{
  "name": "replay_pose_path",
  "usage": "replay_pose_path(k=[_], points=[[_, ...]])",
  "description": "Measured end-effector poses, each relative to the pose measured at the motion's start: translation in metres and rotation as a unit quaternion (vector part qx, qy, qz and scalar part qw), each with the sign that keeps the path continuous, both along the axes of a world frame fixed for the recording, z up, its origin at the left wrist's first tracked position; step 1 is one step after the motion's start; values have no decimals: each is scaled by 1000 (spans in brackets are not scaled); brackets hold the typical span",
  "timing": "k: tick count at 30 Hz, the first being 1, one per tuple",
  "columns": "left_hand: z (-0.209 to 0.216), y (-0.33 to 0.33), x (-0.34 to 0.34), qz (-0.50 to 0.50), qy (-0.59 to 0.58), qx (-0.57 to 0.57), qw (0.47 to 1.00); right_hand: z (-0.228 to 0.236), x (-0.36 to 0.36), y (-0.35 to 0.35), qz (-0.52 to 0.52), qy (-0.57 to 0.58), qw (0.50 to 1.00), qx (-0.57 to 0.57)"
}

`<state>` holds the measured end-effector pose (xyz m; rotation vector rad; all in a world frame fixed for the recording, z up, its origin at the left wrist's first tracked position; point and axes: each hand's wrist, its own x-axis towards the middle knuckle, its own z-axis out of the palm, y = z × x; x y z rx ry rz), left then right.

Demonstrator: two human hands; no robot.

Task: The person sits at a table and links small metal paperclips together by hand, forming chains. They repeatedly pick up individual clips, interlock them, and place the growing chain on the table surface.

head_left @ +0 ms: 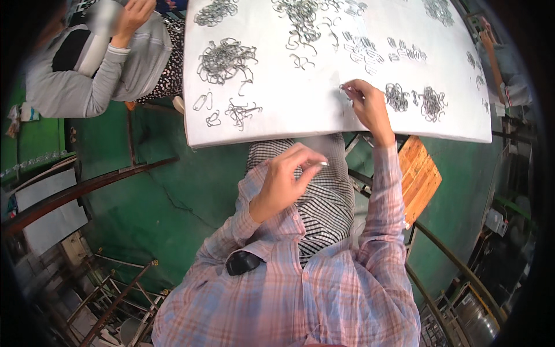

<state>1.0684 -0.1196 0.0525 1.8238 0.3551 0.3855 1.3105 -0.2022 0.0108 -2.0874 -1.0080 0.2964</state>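
one big white table held many heaps of bent dark wires. the left hand, just off its near edge, pinched a small shiny piece. the right hand, over the table, seemed to pinch a tiny dark piece. it looked like the picking-up step, and the next move seemed to call for a light, careful grip.

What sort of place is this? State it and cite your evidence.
Probably a small workshop or factory floor, judging by the large white-topped table, the heaps of thin, dark, curved metal-looking pieces on it, and the worn green-painted floor.
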Motion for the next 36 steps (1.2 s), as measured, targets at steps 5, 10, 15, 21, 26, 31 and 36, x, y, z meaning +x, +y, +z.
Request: replay_pose_path(k=[5,10,15,21,26,31,36], points=[[-15,-12,10,42,21,-107,993,43,-87,-71,-74,343,928,128],[-18,-18,16,57,20,-133,989,26,-109,-86,-78,351,917,170],[-17,-28,28,69,10,-115,991,25,-109,-78,-69,220,945,233],[-13,-32,35,61,33,-132,989,23,-108,-89,-101,178,944,258],[-10,-40,42,36,23,-119,992,21,-102,-101,-94,184,941,267],[-9,-45,47,-4,38,-94,995,14,-100,-98,-86,178,926,323],[-4,-8,92,-34,47,56,997,11,-113,-103,-105,124,930,329]])
